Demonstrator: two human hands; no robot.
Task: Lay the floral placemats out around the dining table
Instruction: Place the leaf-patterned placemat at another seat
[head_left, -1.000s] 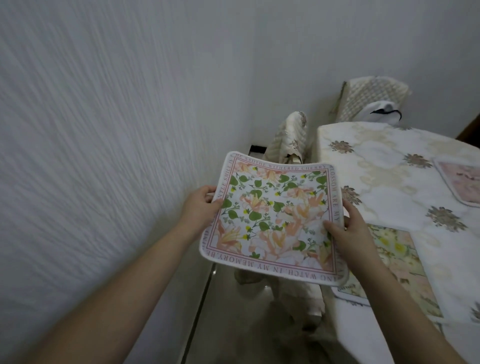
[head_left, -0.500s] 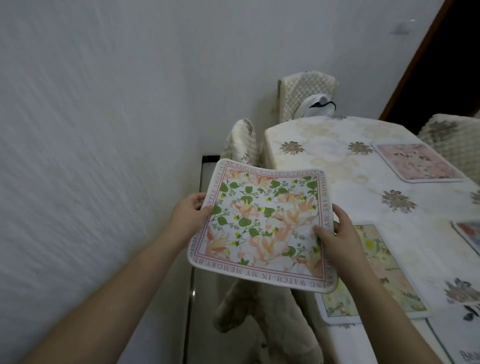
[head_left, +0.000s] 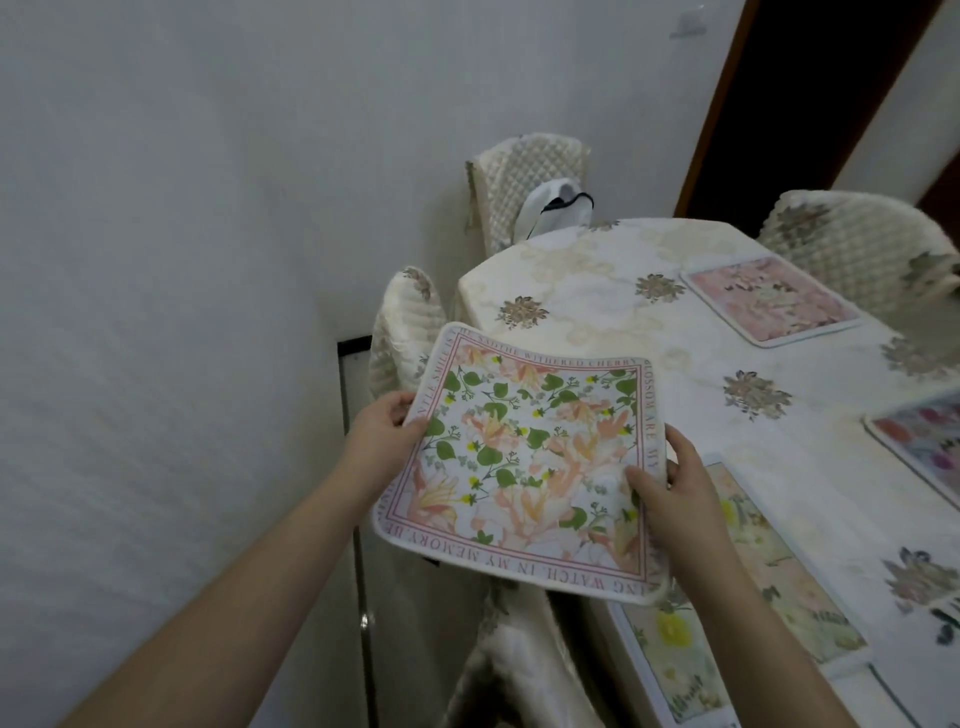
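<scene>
Up off the surface (head_left: 597, 291), a floral placemat (head_left: 524, 462) with orange blossoms, green leaves and a lettered border is held in both hands, tilted toward the camera, above the gap between the wall and the near-left edge of the dining table; the left hand (head_left: 382, 441) grips its left edge, thumb on the printed face and fingers curled behind; the right hand (head_left: 670, 493) pinches the right edge the same way. Just under the right hand lies a yellow-flowered placemat (head_left: 769, 571) at the near edge of the surface; a pink placemat (head_left: 769, 299) sits at the far right side; a multicoloured placemat (head_left: 930, 447) is cut off by the frame at the right. Quilted chair backs (head_left: 410, 322) crowd the table's left side, directly below and behind the held mat; another quilted chair (head_left: 524, 176) stands at the far end with a white bag (head_left: 550, 205) against it; a third chair (head_left: 857, 249) stands beyond the pink mat.
</scene>
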